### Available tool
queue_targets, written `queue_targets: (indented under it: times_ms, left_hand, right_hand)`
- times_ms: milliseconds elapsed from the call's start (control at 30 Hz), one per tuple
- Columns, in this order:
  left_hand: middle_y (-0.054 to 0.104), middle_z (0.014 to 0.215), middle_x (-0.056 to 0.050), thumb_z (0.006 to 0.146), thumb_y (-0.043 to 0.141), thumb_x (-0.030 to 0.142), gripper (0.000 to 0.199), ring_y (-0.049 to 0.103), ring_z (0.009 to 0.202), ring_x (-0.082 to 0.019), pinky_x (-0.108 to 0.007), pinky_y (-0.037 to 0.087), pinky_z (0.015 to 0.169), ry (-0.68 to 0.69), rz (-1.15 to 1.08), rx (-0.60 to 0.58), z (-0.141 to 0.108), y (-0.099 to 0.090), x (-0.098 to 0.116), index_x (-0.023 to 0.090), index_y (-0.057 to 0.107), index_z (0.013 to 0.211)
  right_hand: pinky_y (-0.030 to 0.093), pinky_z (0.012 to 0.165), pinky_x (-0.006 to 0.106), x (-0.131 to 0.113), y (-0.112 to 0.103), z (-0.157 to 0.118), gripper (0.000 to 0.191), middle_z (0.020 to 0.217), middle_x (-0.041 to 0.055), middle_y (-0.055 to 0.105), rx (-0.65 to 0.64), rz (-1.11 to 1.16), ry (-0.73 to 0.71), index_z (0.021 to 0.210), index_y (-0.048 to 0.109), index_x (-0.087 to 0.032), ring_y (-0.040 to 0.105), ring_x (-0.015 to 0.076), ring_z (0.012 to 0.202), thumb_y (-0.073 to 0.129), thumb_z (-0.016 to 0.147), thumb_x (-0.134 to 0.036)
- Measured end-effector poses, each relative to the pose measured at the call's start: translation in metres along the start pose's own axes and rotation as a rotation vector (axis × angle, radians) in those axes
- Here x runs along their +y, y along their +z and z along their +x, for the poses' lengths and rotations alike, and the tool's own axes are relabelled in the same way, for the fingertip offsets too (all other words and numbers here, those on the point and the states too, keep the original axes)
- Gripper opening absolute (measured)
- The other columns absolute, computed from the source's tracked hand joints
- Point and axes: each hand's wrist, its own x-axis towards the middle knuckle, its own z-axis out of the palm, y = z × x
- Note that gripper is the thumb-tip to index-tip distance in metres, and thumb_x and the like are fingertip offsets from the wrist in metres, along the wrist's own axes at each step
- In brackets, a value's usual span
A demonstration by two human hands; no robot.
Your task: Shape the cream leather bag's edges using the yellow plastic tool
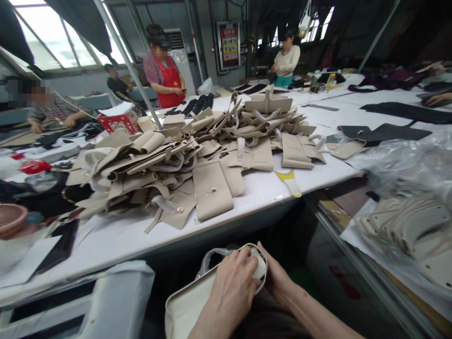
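Observation:
A cream handbag lies across my lap below the table edge, its narrow end turned away from me. A clear-wrapped handle stands up from its left side. My left hand lies over the far end, fingers bent and pressing at the rim and the pale inner panel. Around the outside of that same end, my right hand grips from the right; most of its fingers are hidden behind the bag. On the table ahead rises a heap of beige bag pieces with gold clasps and wrapped handles.
The white table runs across in front, with a yellow-and-white scrap near its edge. Stacked beige panels and clear plastic lie at right. A white-covered frame stands at lower left. Several other people work beyond the table.

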Motion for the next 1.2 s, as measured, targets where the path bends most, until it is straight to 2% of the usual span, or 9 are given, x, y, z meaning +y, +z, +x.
queue_targets:
  times_ms: [133, 267, 367, 467, 567, 700, 867, 1000, 1200]
  left_hand:
    - [0.058, 0.12, -0.002, 0.087, 0.056, 0.025, 0.025, 0.054, 0.104, -0.025, -0.041, 0.047, 0.087, 0.037, -0.023, 0.011, 0.001, -0.001, 0.0, 0.026, 0.053, 0.112]
    - [0.06, 0.114, -0.001, 0.086, 0.058, 0.023, 0.025, 0.054, 0.102, -0.024, -0.039, 0.044, 0.086, 0.063, -0.033, 0.02, 0.0, 0.002, -0.002, 0.028, 0.054, 0.11]
    - [0.059, 0.117, -0.001, 0.085, 0.059, 0.021, 0.027, 0.053, 0.104, -0.023, -0.039, 0.043, 0.09, 0.074, -0.051, 0.043, -0.001, 0.005, -0.004, 0.029, 0.055, 0.111]
    - [0.059, 0.118, 0.0, 0.085, 0.059, 0.02, 0.027, 0.053, 0.105, -0.023, -0.039, 0.041, 0.091, 0.078, -0.082, 0.061, -0.003, 0.006, -0.007, 0.029, 0.056, 0.11]
    - [0.06, 0.117, 0.001, 0.084, 0.061, 0.02, 0.027, 0.053, 0.104, -0.023, -0.04, 0.041, 0.089, 0.071, -0.113, 0.072, -0.004, 0.005, -0.008, 0.029, 0.056, 0.109]
    - [0.062, 0.118, 0.003, 0.083, 0.062, 0.022, 0.026, 0.054, 0.104, -0.022, -0.04, 0.04, 0.091, 0.054, -0.169, 0.097, -0.006, 0.005, -0.01, 0.03, 0.057, 0.107]
    - [0.062, 0.12, 0.003, 0.084, 0.062, 0.032, 0.02, 0.055, 0.107, -0.024, -0.044, 0.039, 0.094, 0.05, -0.192, 0.071, -0.002, 0.011, -0.017, 0.03, 0.059, 0.104]
    - [0.062, 0.119, 0.001, 0.083, 0.063, 0.038, 0.02, 0.055, 0.104, -0.024, -0.042, 0.041, 0.087, 0.081, -0.14, 0.006, 0.004, 0.014, -0.023, 0.029, 0.06, 0.1]
    - [0.061, 0.118, 0.002, 0.08, 0.065, 0.034, 0.027, 0.055, 0.103, -0.024, -0.041, 0.041, 0.085, 0.113, -0.088, 0.04, -0.001, 0.01, -0.018, 0.03, 0.056, 0.105]
  right_hand:
    - [0.048, 0.066, 0.029, 0.001, -0.005, -0.013, 0.057, 0.081, 0.0034, 0.071, 0.043, -0.041, 0.008, 0.097, 0.07, -0.019, 0.063, 0.0189, 0.075, 0.055, 0.081, -0.071]
    - [0.05, 0.077, 0.034, -0.001, -0.002, -0.024, 0.062, 0.099, 0.0079, 0.07, -0.056, -0.094, -0.021, 0.108, 0.068, -0.019, 0.063, 0.0229, 0.092, 0.048, 0.084, -0.073]
    - [0.051, 0.084, 0.036, -0.005, 0.007, -0.038, 0.053, 0.115, 0.0091, 0.067, -0.11, -0.181, -0.145, 0.123, 0.062, -0.021, 0.061, 0.0247, 0.105, 0.056, 0.088, -0.06]
    - [0.051, 0.086, 0.036, -0.01, 0.015, -0.049, 0.047, 0.124, 0.0072, 0.063, -0.091, -0.346, -0.255, 0.129, 0.058, -0.025, 0.058, 0.0254, 0.113, 0.062, 0.089, -0.048]
    - [0.052, 0.089, 0.037, -0.013, 0.017, -0.052, 0.049, 0.129, 0.0073, 0.061, -0.048, -0.482, -0.294, 0.13, 0.058, -0.026, 0.054, 0.0276, 0.12, 0.062, 0.088, -0.051]
    - [0.041, 0.106, 0.039, -0.014, 0.01, -0.048, 0.049, 0.129, 0.007, 0.062, -0.018, -0.675, -0.413, 0.127, 0.061, -0.024, 0.051, 0.0271, 0.126, 0.059, 0.088, -0.053]
    - [0.041, 0.105, 0.039, -0.017, 0.0, -0.041, 0.056, 0.128, 0.0103, 0.063, -0.129, -0.856, -0.491, 0.131, 0.059, -0.021, 0.056, 0.029, 0.12, 0.059, 0.086, -0.055]
    - [0.047, 0.096, 0.038, -0.027, -0.001, -0.043, 0.052, 0.112, 0.0097, 0.071, -0.109, -1.035, -0.549, 0.125, 0.064, -0.02, 0.064, 0.0284, 0.102, 0.061, 0.083, -0.052]
    - [0.051, 0.076, 0.031, -0.031, 0.004, -0.055, 0.04, 0.089, 0.0053, 0.072, -0.094, -1.102, -0.525, 0.118, 0.067, -0.023, 0.065, 0.0224, 0.078, 0.058, 0.083, -0.04]
